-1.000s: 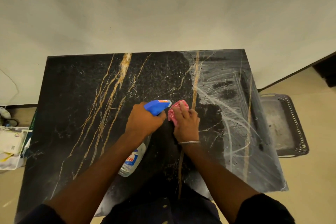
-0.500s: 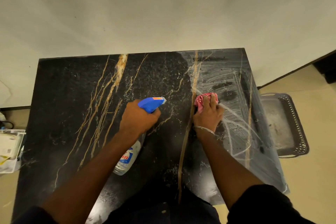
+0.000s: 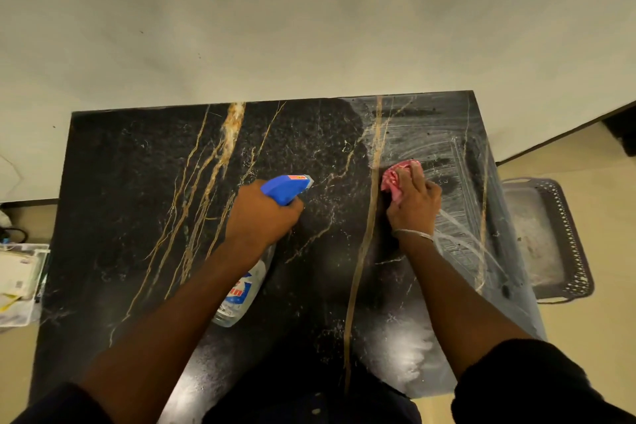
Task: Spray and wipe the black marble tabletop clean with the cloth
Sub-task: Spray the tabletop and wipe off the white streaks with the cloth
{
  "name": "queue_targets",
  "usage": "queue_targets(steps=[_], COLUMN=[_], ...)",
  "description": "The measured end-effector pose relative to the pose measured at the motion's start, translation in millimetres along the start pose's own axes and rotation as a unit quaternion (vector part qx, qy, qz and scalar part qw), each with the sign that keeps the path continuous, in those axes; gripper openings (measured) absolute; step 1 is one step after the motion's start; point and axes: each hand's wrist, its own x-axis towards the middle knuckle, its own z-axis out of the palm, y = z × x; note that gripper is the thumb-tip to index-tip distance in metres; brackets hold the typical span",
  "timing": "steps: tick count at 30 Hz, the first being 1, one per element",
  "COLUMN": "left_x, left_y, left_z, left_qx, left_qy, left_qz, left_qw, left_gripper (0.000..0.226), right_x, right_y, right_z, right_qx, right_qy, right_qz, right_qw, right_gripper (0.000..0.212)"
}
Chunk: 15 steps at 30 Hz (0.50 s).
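Head view showed the black marble tabletop (image 3: 137, 217) from above, its far edge set against a pale wall (image 3: 309, 27). The left hand (image 3: 261, 217) was wrapped closed around the neck of the spray bottle (image 3: 241, 289), with the blue trigger head (image 3: 284, 188) pointing forward and to the right across the slab and the clear body angled back toward the person. This hold appeared intended to keep the nozzle aimed at the unwiped centre while the other hand worked. The right hand (image 3: 414, 205) was pressed down on the bunched pink cloth (image 3: 395, 179), fingers (image 3: 416, 179) bent over it and holding it against the stone just right of the long gold vein (image 3: 364, 234). A thin bangle (image 3: 413, 234) sat at that wrist. Bunching the cloth under the palm probably concentrated pressure on a small patch. Pale wipe streaks (image 3: 457, 162) covered the right portion of the slab around the cloth; the left portion looked dark and unmarked, which suggested that most of the surface remained to be treated. A whitish misted patch (image 3: 409, 351) lay near the front edge, apparently not yet wiped. A dark perforated tray (image 3: 571, 251) lay on the floor just beyond the right edge, and a basket of papers (image 3: 17, 282) stood off the left edge, both apart from the working surface.
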Motion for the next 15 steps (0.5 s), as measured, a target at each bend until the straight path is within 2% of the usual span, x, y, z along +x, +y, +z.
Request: queue_targets(steps=[2,4,6,8,11,13,15], left_x=[2.8,4.7,7.1,9.5,14.8,18.3,23.7], left_y=[0.1,0.3,-0.1,-0.9,0.5,3.7,6.1], left_z=[-0.6,0.5,3.1,4.8,3.9,0.6,-4.2], left_qx=[-0.002,0.000,0.015,0.023,0.025,0.012,-0.001], left_qy=[0.000,-0.002,-0.006,-0.006,-0.004,0.005,0.013], left_qz=[-0.007,-0.008,0.003,0.006,0.001,-0.002,0.004], left_qw=[1.000,1.000,1.000,1.000,1.000,1.000,1.000], left_gripper=[0.018,0.018,0.015,0.017,0.017,0.013,0.013], right_x=[1.2,-1.1,-4.0,-5.2,2.6,17.0,33.2], right_y=[-14.2,-40.7,-69.8,-95.1,-105.4,-83.8,-52.7], right_z=[-3.5,-2.9,5.0,12.9,14.8,14.7,10.3], right_qx=[0.027,0.035,0.041,0.046,0.024,0.017,-0.008], right_qy=[0.016,0.024,0.005,-0.025,-0.050,-0.051,-0.038], right_qz=[0.072,0.076,0.016,-0.086,-0.236,-0.257,-0.184], right_qw=[0.997,0.996,0.999,0.995,0.970,0.965,0.982], right_gripper=[0.047,0.045,0.043,0.046,0.049,0.045,0.043])
